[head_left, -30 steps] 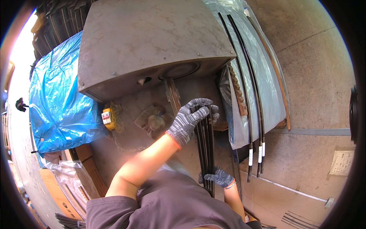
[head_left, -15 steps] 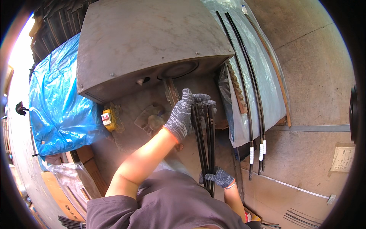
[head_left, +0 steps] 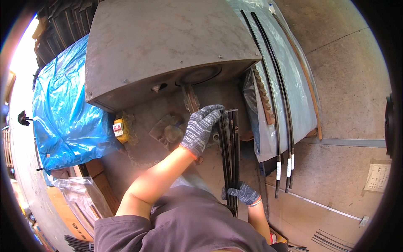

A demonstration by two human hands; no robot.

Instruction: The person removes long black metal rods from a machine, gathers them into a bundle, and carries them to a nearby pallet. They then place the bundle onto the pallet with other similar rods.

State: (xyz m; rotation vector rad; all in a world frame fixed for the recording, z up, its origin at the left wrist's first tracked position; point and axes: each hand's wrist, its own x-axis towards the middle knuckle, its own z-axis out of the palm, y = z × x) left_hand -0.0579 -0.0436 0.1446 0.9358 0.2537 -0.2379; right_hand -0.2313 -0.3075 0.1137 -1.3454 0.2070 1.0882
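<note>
A bundle of long black rods (head_left: 228,151) stands nearly upright in front of my body, its upper ends slightly fanned apart. Low on the bundle, my right hand (head_left: 243,194), in a grey knitted glove, is wrapped round the rods. Up at the top, my left hand (head_left: 200,131), gloved the same way, has its fingers bent together against the leftmost rods; its thumb is hidden. The rod ends on the right stand free of that hand. Beyond the hands is a large grey metal machine housing (head_left: 168,46) with a metal bar (head_left: 191,100) below it.
At left, a blue plastic sheet (head_left: 71,113) covers a stack, beside a yellow box with switches (head_left: 121,129). To the right, several black rods with white labels (head_left: 273,67) lie on a plastic-wrapped stack (head_left: 300,113). Cardboard boxes (head_left: 69,210) sit at lower left.
My left hand has shifted off the right-hand rod ends toward the leftmost rods, its fingers now closer together. The bundle has moved slightly right; my right hand keeps its grip.
</note>
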